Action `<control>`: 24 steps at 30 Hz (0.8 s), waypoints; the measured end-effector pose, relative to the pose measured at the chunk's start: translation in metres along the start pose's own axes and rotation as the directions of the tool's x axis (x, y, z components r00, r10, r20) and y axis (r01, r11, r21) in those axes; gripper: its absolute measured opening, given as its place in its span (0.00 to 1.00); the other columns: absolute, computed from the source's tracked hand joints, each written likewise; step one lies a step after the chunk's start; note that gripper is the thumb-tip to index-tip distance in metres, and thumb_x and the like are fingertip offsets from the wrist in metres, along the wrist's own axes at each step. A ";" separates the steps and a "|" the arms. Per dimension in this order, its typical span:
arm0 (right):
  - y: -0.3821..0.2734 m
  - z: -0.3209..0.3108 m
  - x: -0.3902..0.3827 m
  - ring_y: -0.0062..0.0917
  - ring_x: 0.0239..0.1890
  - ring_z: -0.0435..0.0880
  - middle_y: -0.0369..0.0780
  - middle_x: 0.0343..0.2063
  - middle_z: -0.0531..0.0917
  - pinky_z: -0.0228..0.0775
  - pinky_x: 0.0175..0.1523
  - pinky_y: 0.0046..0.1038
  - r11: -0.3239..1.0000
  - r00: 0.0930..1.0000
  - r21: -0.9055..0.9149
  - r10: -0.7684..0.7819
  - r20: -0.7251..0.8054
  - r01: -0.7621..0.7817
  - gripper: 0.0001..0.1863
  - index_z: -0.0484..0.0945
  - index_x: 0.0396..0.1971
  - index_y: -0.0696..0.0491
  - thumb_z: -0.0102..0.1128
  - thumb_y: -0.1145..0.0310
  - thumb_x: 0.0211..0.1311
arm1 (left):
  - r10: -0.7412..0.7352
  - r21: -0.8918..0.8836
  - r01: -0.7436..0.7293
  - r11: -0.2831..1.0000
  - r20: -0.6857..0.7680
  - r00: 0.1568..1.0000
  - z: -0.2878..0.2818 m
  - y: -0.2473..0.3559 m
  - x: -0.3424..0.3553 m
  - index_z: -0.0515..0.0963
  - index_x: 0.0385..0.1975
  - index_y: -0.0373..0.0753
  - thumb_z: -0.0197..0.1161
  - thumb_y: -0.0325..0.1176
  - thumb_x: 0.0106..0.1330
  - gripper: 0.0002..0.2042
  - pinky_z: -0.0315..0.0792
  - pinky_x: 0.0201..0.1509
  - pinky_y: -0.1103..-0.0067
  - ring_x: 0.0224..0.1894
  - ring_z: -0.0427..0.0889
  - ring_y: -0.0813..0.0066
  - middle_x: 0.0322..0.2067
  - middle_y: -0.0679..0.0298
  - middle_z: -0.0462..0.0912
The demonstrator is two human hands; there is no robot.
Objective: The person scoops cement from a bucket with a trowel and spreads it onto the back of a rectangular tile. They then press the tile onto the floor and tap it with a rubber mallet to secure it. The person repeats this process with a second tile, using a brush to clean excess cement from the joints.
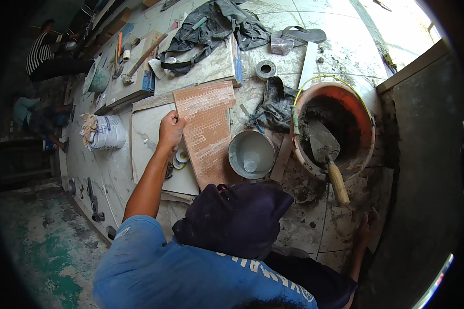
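Note:
My left hand (172, 129) is closed on the left edge of a brown tile (206, 129), whose dimpled underside faces up. One side of the tile has a notch cut from it. My right hand (367, 225) is low at the right, in shadow beside the dark wall, its fingers apart and nothing visible in them. Close by, a trowel (325, 147) with a wooden handle leans in an orange bucket (366, 149) of grey mortar. A grey pail (234, 162) of cloudy water, with a clear cup in it, stands right of the tile.
Pale tiles (147, 136) lie under the held tile, with tape rolls (180, 158) on them. Behind are a black bag (211, 31), a hammer (144, 59), a sandal (304, 35) and a dark cloth (277, 105). A white sack (107, 133) stands left; two people are farther off.

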State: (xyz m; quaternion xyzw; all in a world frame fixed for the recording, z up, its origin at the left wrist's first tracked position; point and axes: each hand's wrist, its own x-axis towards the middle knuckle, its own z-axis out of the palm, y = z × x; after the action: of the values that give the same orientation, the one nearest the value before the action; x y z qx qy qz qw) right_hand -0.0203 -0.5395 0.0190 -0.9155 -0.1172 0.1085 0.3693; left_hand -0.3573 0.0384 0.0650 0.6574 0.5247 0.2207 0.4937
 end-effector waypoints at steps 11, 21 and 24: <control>-0.021 -0.012 -0.002 0.23 0.42 0.78 0.40 0.42 0.78 0.71 0.51 0.27 0.995 0.999 0.086 -0.047 -0.024 0.049 0.18 0.74 0.53 0.56 0.57 0.77 0.63 | 0.356 0.217 -0.331 0.918 -0.089 0.930 -0.031 0.142 -0.040 0.76 0.38 0.30 0.61 0.27 0.66 0.07 0.70 0.41 0.86 0.34 0.75 0.86 0.34 0.65 0.80; -0.143 -0.092 0.022 0.29 0.50 0.78 0.43 0.50 0.76 0.72 0.52 0.31 0.808 0.841 0.266 -0.447 -0.304 0.525 0.24 0.74 0.52 0.56 0.65 0.61 0.59 | 0.723 0.357 -0.752 0.554 0.241 0.647 -0.005 0.383 -0.129 0.75 0.43 0.30 0.61 0.29 0.68 0.10 0.67 0.48 0.83 0.41 0.77 0.81 0.38 0.63 0.82; -0.218 -0.105 0.049 0.39 0.56 0.75 0.46 0.54 0.74 0.69 0.57 0.36 0.695 0.701 0.155 -0.636 -0.322 0.702 0.36 0.71 0.56 0.55 0.71 0.50 0.51 | 0.699 0.354 -0.817 0.455 0.427 0.574 0.014 0.430 -0.144 0.75 0.46 0.30 0.61 0.26 0.67 0.10 0.67 0.52 0.82 0.44 0.77 0.80 0.40 0.62 0.82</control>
State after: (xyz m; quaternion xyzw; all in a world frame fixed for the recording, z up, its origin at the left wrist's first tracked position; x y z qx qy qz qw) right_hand 0.0270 -0.4411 0.2403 -0.7563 -0.3827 -0.1326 0.5138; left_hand -0.1939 -0.0818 0.4712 0.9477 0.1536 0.1949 0.2007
